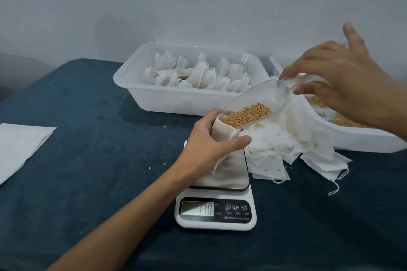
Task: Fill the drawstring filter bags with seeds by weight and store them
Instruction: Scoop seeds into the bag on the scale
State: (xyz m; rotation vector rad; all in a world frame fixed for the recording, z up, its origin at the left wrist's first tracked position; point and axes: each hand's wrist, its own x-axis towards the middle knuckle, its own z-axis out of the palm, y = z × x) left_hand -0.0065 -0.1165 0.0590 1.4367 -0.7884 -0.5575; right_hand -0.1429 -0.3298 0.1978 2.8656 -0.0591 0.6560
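Left hand [204,138] curled around an open filter bag [222,132], holding it upright over the scale [217,202] plate. Right hand [343,77] pinching the clear scoop [259,103] handle, little finger raised, scoop tilted with seeds [246,115] at the bag mouth. Filled bags in the white tray [167,97] behind, well apart; empty bags [293,149] heaped just beside the scale on the tabletop [88,116].

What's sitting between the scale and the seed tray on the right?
In the head view, a loose pile of empty filter bags lies between the scale and the seed tray, overlapping the tray's near rim.
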